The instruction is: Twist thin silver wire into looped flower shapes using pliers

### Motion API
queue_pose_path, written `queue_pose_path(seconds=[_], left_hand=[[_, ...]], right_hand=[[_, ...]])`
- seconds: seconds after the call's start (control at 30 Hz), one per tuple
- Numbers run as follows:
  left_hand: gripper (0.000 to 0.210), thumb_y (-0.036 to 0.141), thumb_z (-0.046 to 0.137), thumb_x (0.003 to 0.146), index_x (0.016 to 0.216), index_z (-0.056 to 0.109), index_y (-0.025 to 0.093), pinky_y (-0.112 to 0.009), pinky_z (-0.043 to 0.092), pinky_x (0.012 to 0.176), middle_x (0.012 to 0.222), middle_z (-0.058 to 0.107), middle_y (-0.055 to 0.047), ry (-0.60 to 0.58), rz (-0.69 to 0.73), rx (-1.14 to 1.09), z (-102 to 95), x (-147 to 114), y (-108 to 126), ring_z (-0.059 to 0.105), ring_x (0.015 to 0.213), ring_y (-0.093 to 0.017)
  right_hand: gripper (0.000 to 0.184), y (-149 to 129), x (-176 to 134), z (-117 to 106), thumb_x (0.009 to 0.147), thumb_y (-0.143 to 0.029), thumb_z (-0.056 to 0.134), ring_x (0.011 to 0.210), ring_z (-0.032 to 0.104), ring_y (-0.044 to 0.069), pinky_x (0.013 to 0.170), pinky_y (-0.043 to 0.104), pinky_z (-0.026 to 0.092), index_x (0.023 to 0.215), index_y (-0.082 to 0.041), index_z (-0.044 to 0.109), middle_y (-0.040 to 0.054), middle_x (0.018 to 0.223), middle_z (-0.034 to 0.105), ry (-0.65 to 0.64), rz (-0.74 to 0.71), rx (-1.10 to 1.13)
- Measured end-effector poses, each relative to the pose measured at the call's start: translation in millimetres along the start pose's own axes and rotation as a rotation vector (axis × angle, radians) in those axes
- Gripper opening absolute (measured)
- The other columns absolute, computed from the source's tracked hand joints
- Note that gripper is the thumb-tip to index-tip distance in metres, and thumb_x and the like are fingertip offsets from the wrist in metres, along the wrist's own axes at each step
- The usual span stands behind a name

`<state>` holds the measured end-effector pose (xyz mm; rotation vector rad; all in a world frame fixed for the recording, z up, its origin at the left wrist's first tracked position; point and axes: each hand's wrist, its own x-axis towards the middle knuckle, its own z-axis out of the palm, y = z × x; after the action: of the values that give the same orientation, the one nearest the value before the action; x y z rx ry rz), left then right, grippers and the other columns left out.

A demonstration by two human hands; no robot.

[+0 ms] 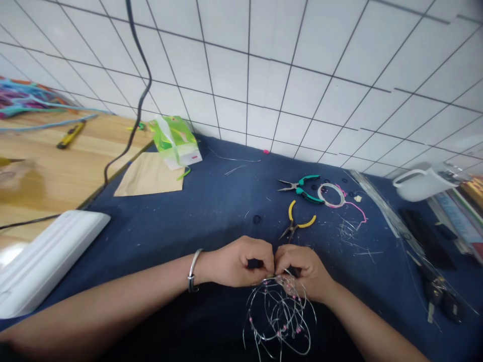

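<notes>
My left hand and my right hand meet at the front of the dark blue cloth, fingertips pinched close together. Both are closed on the upper edge of a tangled bundle of silvery wire with small pink beads. The loops dangle below my fingers, loose ends sticking out. Exactly where the wire runs between the fingertips is hidden. Just beyond my hands lie small yellow-handled pliers, handles spread. Farther back are teal-handled long-nose pliers, their jaws apart.
A white wire coil with pink cord and wire scraps lies at right, near a white mug and keys. At left are a white power box, a brown paper sheet, a green packet and a yellow cutter.
</notes>
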<state>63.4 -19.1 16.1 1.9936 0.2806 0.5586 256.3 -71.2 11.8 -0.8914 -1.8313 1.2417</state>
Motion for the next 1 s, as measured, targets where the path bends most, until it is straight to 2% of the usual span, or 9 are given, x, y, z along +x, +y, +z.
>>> queue_pose_path(seconds=[0.17,0.33,0.47,0.57,0.7,0.77,0.87,1.0], left_hand=[[0.009,0.01,0.053,0.077,0.073,0.058,0.016,-0.022,0.045,0.062,0.073,0.061,-0.003,0.023,-0.034,-0.031,-0.2,1,1,0.057,0.066,-0.011],[0.005,0.013,0.054,0.078,0.076,0.058,0.013,-0.024,0.046,0.063,0.075,0.059,-0.004,0.028,-0.091,-0.148,0.5,1,1,0.056,0.065,-0.011],[0.007,0.01,0.051,0.078,0.079,0.058,0.013,-0.024,0.046,0.063,0.075,0.057,-0.003,0.014,-0.191,-0.354,-1.0,0,2,0.054,0.066,-0.011],[0.013,0.007,0.047,0.078,0.083,0.058,0.013,-0.028,0.046,0.07,0.079,0.056,-0.003,-0.011,-0.266,-0.565,-1.9,1,4,0.056,0.073,-0.012],[0.021,0.006,0.051,0.075,0.094,0.052,0.016,-0.033,0.045,0.078,0.092,0.052,-0.004,-0.027,-0.265,-0.743,2.5,0,10,0.054,0.087,-0.016],[0.021,0.007,0.054,0.074,0.092,0.05,0.017,-0.03,0.045,0.074,0.096,0.048,-0.004,0.015,-0.247,-0.673,5.4,0,13,0.053,0.085,-0.014],[0.011,0.008,0.057,0.075,0.081,0.051,0.016,-0.027,0.044,0.072,0.098,0.044,-0.004,0.088,-0.24,-0.437,6.8,0,17,0.05,0.081,-0.012],[0.009,0.006,0.055,0.074,0.077,0.051,0.014,-0.027,0.043,0.073,0.103,0.044,-0.005,0.112,-0.264,-0.285,6.2,1,18,0.05,0.084,-0.013]], right_hand=[[0.012,-2,0,1,0.074,-0.026,0.06,0.06,0.051,0.012,0.057,0.025,0.041,0.065,-0.017,0.058,0.0012,0.065,0.054,0.051,0.012,-0.01],[0.012,-2,-1,0,0.074,-0.024,0.06,0.06,0.05,0.012,0.058,0.025,0.039,0.064,-0.018,0.055,0.0004,0.063,0.053,0.079,0.003,-0.058],[0.012,-4,-2,0,0.074,-0.02,0.058,0.061,0.049,0.011,0.059,0.024,0.039,0.064,-0.018,0.053,0.0002,0.063,0.052,0.106,0.006,-0.102],[0.011,-8,-1,-1,0.072,-0.016,0.057,0.06,0.049,0.011,0.059,0.024,0.038,0.063,-0.018,0.051,-0.0002,0.063,0.052,0.141,-0.009,-0.155],[0.011,-12,-1,-2,0.068,-0.011,0.054,0.058,0.046,0.011,0.057,0.024,0.038,0.063,-0.018,0.049,-0.0009,0.06,0.051,0.175,-0.016,-0.198],[0.01,-14,0,-2,0.067,-0.01,0.052,0.057,0.045,0.011,0.057,0.024,0.037,0.063,-0.018,0.048,-0.001,0.059,0.05,0.182,-0.034,-0.212],[0.011,-17,1,-2,0.066,-0.01,0.05,0.056,0.042,0.011,0.055,0.024,0.036,0.061,-0.019,0.045,-0.0017,0.058,0.046,0.195,-0.057,-0.243],[0.011,-22,2,-1,0.067,-0.011,0.05,0.056,0.043,0.011,0.055,0.024,0.037,0.061,-0.019,0.044,-0.0015,0.058,0.046,0.198,-0.042,-0.254]])
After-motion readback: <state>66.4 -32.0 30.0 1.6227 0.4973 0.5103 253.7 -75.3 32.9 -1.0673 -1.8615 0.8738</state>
